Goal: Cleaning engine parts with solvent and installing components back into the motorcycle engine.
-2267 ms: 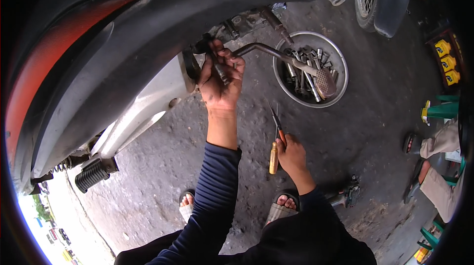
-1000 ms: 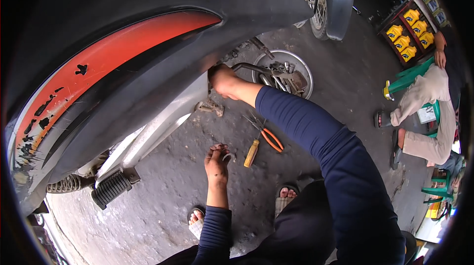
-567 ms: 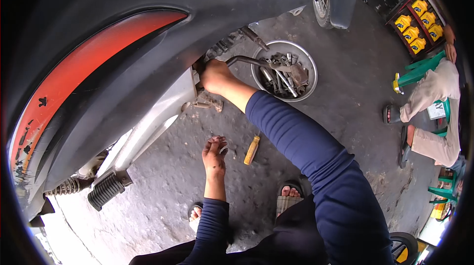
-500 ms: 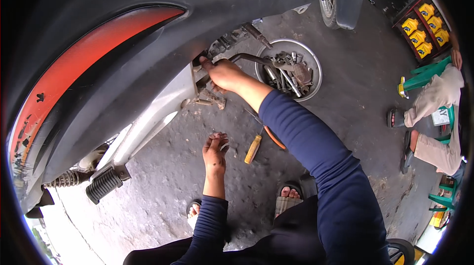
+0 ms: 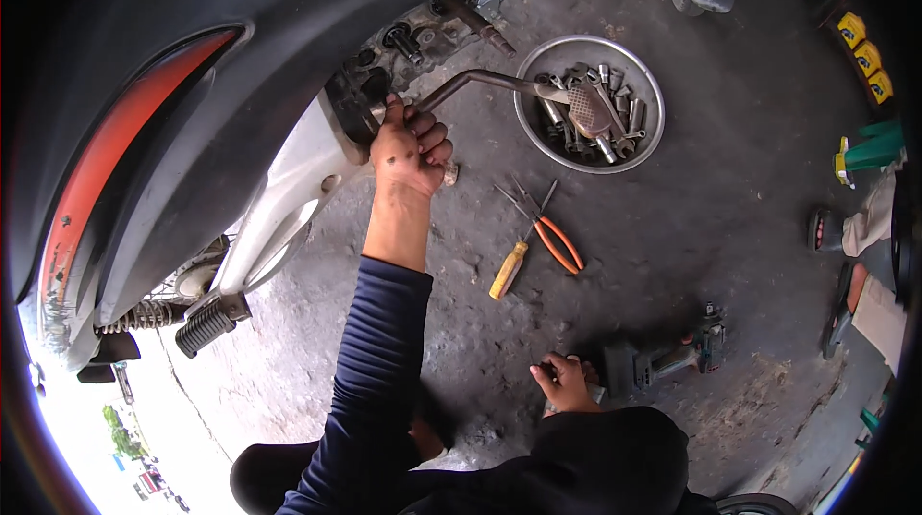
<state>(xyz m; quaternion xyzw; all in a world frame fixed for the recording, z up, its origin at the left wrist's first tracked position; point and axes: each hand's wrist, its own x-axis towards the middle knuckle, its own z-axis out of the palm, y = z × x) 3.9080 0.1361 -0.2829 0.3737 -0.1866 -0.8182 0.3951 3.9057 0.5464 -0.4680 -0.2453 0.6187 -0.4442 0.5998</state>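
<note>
My left hand (image 5: 408,155) is closed around the inner end of a bent metal brake pedal (image 5: 485,79), beside the motorcycle's lower body. The pedal's textured foot pad (image 5: 590,112) reaches over a round metal bowl (image 5: 657,136) of sockets and wrenches. Down by my knee, my right hand (image 5: 567,386) is closed with its fingers curled; whatever is in it cannot be made out. A dark teal cordless power tool (image 5: 667,359) lies just right of that hand. Between the hands lie a yellow-handled screwdriver (image 5: 509,270) and orange-handled pliers (image 5: 559,244).
The motorcycle's dark body panel (image 5: 288,25) with a red light strip (image 5: 120,145) fills the left side. A black footrest (image 5: 209,328) juts out below. Another person's legs (image 5: 879,313) and a green stool (image 5: 874,152) are at the right. A wheel (image 5: 759,503) shows at the bottom edge.
My left hand has risen from above the floor to the pedal. My right hand has left the pedal and dropped beside my knee. The view has shifted, revealing the power tool.
</note>
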